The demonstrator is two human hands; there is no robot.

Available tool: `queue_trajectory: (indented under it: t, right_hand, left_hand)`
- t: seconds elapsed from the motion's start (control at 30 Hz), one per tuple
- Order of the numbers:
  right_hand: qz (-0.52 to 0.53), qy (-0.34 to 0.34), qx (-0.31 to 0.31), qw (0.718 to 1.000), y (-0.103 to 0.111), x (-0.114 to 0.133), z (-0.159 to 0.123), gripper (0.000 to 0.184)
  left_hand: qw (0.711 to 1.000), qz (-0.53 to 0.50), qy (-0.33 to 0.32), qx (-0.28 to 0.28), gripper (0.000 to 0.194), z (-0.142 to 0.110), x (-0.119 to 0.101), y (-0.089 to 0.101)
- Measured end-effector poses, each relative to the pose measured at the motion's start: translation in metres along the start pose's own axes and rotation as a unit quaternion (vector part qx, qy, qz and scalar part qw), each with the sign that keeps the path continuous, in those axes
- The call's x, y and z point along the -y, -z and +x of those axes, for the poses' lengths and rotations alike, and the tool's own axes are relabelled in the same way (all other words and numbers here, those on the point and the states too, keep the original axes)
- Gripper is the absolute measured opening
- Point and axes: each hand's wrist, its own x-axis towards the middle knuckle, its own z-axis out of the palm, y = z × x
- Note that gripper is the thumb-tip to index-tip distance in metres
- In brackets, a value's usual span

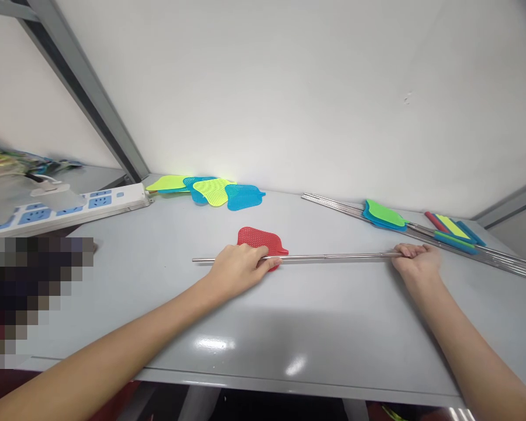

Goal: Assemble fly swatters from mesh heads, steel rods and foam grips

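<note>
On the grey counter, near its middle, a long thin steel rod lying level, held in two places. The left hand coming down palm-first over the rod, its grip clenched around the shaft, and a red plastic fly swatter head lying flat just under the fingertips, the rod crossing its lower part. The bare tip of the rod sticking out past that hand. The right hand grasping the other end of the rod, fingers curling over the metal, grip closed, the two hands well apart.

Farther back, up against the white wall, a loose overlapping heap of lime-yellow and blue swatter heads, lying just beside a white power strip with blue socket panels, a white plug sitting in one socket. Off to the right, a bundle of steel rods running diagonally along the counter, a green and blue stack of swatter heads lying on it, and more swatter heads in red, yellow and blue piled across the rods farther along.
</note>
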Motion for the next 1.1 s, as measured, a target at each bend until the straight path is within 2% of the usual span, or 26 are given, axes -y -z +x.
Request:
queue_trajectory:
  t: [0.33,0.6,0.83,1.1]
  right_hand:
    - [-0.020,-0.035,0.011,0.999,-0.003,0.021,0.012,0.023]
    - [-0.016,-0.086,0.017,0.996,-0.002,0.027,0.017,0.022]
    - [0.017,-0.071,0.018,0.997,0.000,0.047,0.027,0.023]
    - [0.037,-0.056,0.004,0.998,0.001,0.062,0.035,0.026]
  left_hand:
    - [0.995,-0.064,-0.064,0.043,0.036,-0.006,-0.007,-0.005]
    - [0.998,-0.039,-0.042,0.032,0.039,-0.009,-0.011,0.001]
    - [0.997,-0.042,-0.049,0.032,0.037,-0.008,-0.010,0.005]
    - [0.996,-0.043,-0.048,0.057,0.039,-0.007,-0.010,0.006]
